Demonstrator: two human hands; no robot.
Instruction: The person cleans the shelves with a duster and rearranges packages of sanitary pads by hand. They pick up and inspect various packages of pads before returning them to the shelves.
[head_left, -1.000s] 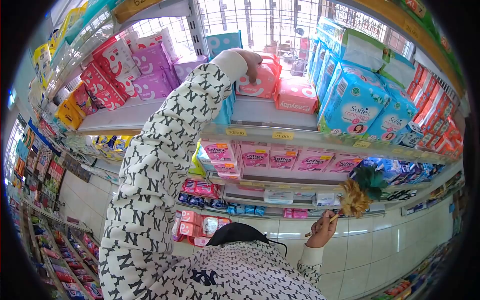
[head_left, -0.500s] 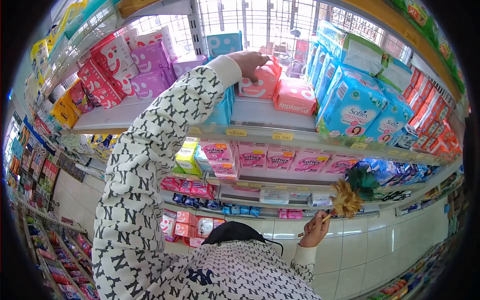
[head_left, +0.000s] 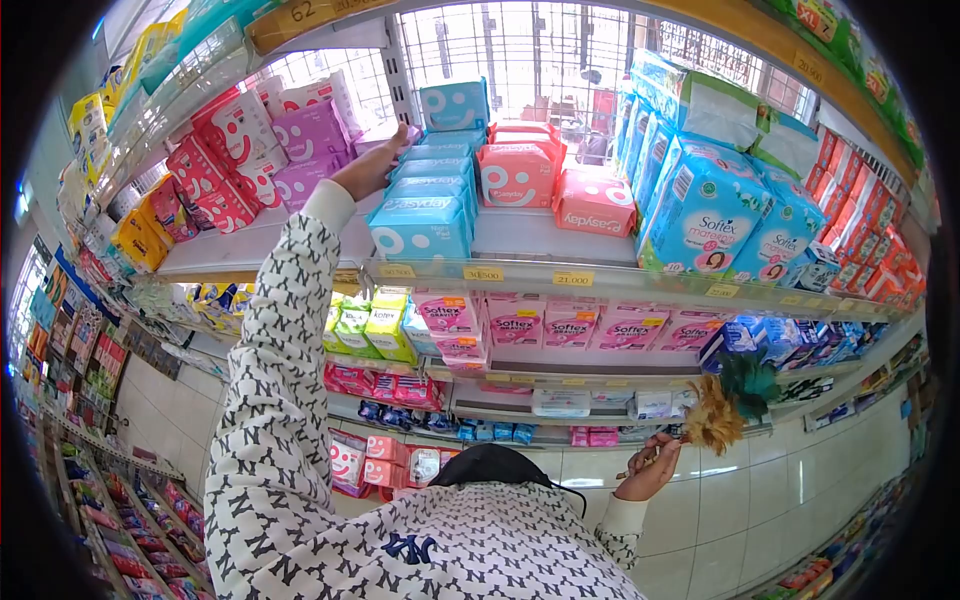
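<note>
My left hand [head_left: 372, 170] is at the upper shelf, between the purple packs [head_left: 308, 132] and the stack of blue Easyday packs [head_left: 425, 215]. Its fingers are stretched toward the back, beside the blue packs. To the right of the blue stack stand coral Easyday packs [head_left: 520, 172]. My right hand [head_left: 650, 468] is low on the right, over the floor, its fingers closed round the thin handle of a feather duster. The duster's tan and dark green feathers [head_left: 714, 415] point up to the right.
Large blue Softex packs [head_left: 703, 215] fill the shelf's right part. Price tags line the shelf edge [head_left: 530, 274]. Below are pink Softex packs [head_left: 515, 322] and green packs [head_left: 388, 325]. An upper shelf edge [head_left: 335, 22] crosses overhead. Tiled floor [head_left: 730, 510] shows at lower right.
My left hand has moved left from the coral packs to the far side of the blue stack, uncovering the blue packs. My right hand and the duster have shifted slightly right.
</note>
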